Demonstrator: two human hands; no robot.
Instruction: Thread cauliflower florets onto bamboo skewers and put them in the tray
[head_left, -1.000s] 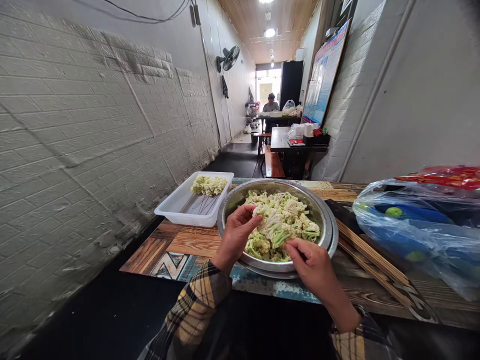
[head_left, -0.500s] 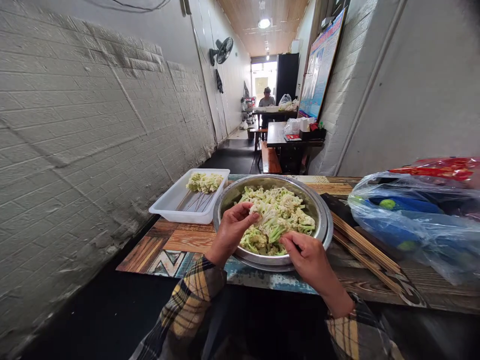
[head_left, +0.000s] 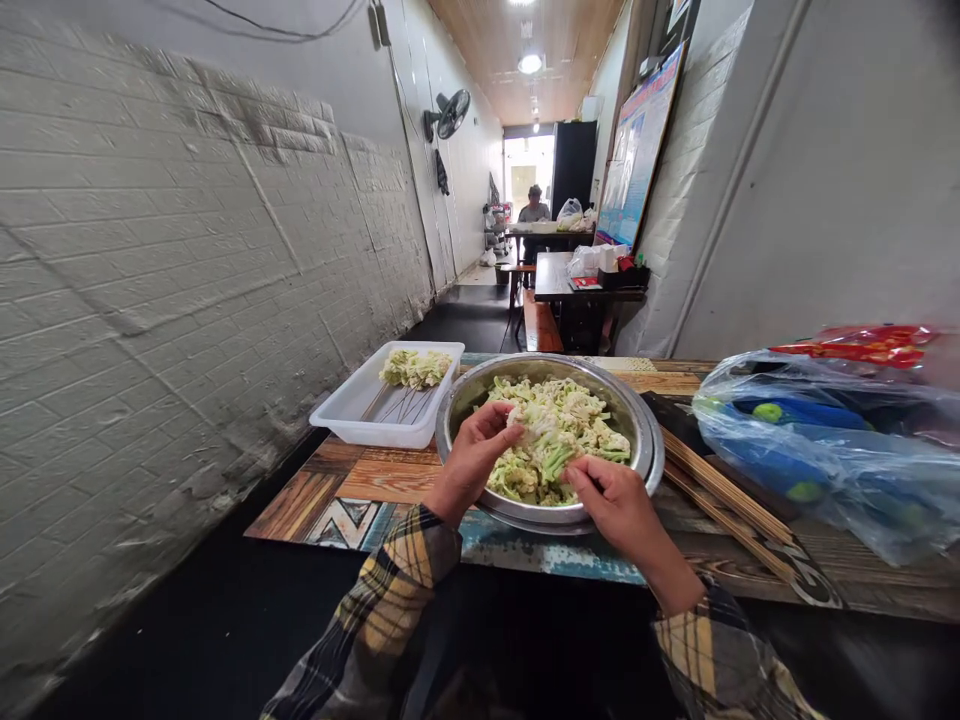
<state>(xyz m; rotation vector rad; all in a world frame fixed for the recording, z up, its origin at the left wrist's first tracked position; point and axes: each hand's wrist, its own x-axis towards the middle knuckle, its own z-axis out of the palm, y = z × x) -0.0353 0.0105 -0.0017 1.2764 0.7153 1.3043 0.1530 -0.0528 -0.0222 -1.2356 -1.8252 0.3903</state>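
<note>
A cauliflower piece (head_left: 546, 440) with pale green stalks is held over the steel basin (head_left: 449, 415). My left hand (head_left: 476, 455) pinches its floret end between thumb and fingers. At the stalk end, my right hand (head_left: 619, 510) is closed in a pinch; whether a thin stick is also in those fingers is hidden. Loose cauliflower florets (head_left: 592, 405) fill the basin beneath both hands. To the left, skewered cauliflower (head_left: 415, 368) lies in a white plastic tray (head_left: 382, 434), its sticks pointing towards me.
Bundled bamboo skewers (head_left: 727, 485) lie right of the basin on the wood-patterned table (head_left: 405, 474). Beyond them sits a clear plastic bag (head_left: 810, 430) with blue and green contents. A brick-textured wall (head_left: 150, 300) runs along the left. Farther back, a person (head_left: 534, 208) sits at another table.
The view has shifted slightly, so the tray and basin appear a little farther right. Both hands keep their pinch on the cauliflower piece, with little visible movement.
</note>
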